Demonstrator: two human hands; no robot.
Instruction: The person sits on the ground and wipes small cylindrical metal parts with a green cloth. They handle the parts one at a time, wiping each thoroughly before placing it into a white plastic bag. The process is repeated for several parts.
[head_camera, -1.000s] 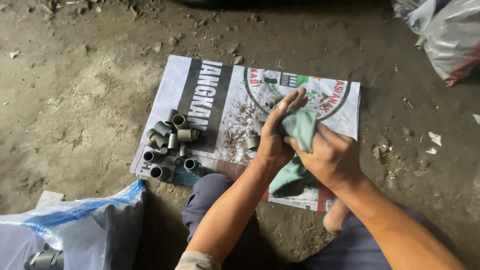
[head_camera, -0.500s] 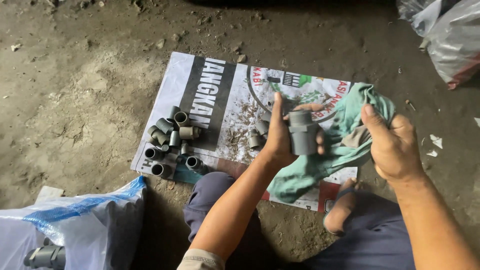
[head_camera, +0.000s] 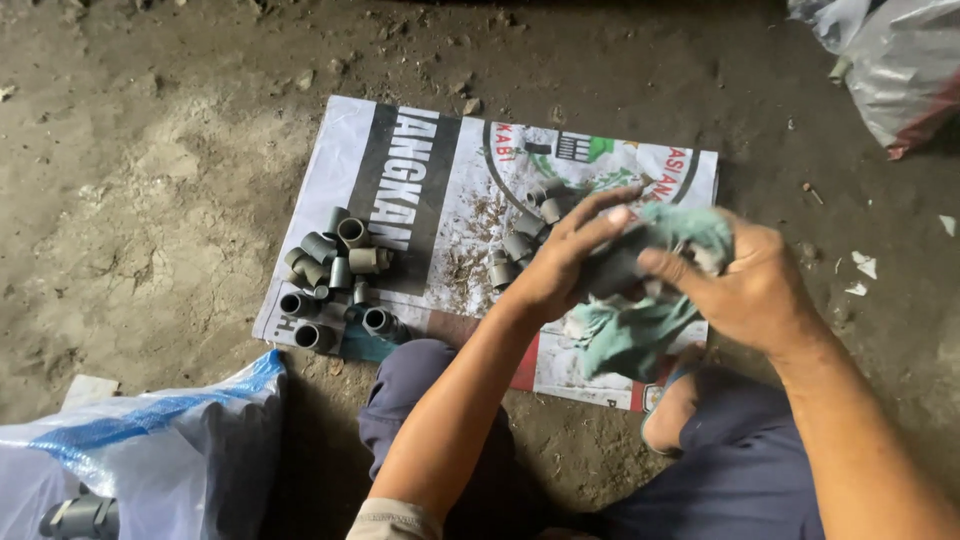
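Over the printed sack, left hand grips a fitting (apparently grey); right hand clasps cloth.

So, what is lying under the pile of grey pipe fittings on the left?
The pile of grey pipe fittings lies on a printed sheet spread over the dirt floor. The sheet's black and white print shows around them. The part directly beneath the fittings is covered.

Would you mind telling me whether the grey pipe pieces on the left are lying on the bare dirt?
No, the pile of pipe pieces lies on the printed sheet spread over the ground.
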